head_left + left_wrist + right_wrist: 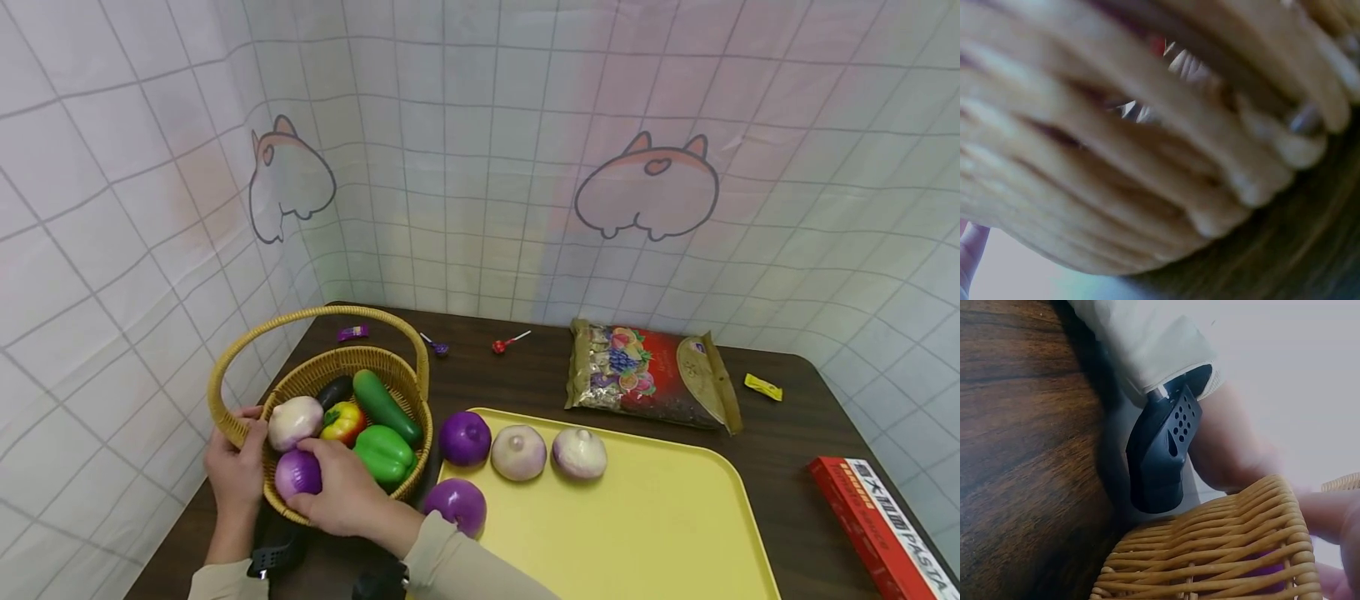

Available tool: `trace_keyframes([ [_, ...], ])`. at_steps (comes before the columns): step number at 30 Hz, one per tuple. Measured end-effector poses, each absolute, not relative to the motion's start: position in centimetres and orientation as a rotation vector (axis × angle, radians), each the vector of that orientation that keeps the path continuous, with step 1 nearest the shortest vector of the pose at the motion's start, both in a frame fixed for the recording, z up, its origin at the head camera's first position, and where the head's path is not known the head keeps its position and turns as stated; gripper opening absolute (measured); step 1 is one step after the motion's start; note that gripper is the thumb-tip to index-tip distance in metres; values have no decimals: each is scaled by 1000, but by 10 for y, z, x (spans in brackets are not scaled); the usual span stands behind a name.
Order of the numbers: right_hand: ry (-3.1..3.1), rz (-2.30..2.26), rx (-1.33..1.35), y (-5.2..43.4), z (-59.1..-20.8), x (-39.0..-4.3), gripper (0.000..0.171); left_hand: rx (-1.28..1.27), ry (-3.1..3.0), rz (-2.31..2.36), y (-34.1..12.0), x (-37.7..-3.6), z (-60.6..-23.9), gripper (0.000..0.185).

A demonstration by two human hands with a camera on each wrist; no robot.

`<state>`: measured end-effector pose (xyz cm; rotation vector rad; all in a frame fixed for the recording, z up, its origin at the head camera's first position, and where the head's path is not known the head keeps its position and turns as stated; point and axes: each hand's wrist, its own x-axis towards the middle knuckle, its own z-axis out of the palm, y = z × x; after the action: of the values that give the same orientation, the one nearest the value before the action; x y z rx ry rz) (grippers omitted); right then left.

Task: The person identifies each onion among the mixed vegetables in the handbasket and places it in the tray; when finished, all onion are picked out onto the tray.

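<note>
Two hands, both mine, meet at a woven wicker basket (337,367) on a dark wood-grain table (540,367). My right hand (341,492) curls its fingers over a purple onion (297,473), round, smooth and glossy, lying inside the basket against the near wall, right under my fingertips. Its ends are hidden, so I cannot tell which way it points. My left hand (238,467) grips the rim just left of those fingers, thumb over the ropy weave. Beyond my fingertips in the basket lie a pale onion (294,421), a yellow-red pepper (343,422), a blocky green pepper (384,454) and a long cucumber (386,406) slanting away and leftward. Right of my fingers, a flat yellow tray (645,517) holds four more onions, two of them purple.
</note>
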<state>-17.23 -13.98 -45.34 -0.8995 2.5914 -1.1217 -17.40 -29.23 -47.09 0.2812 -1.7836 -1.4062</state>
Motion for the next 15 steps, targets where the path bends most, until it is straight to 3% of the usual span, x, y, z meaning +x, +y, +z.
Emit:
trace_keyframes([
  [15,2457,-1577,-835,-129,-451,-167,61,275,-1776,-1410,-292,-174,-471,11],
])
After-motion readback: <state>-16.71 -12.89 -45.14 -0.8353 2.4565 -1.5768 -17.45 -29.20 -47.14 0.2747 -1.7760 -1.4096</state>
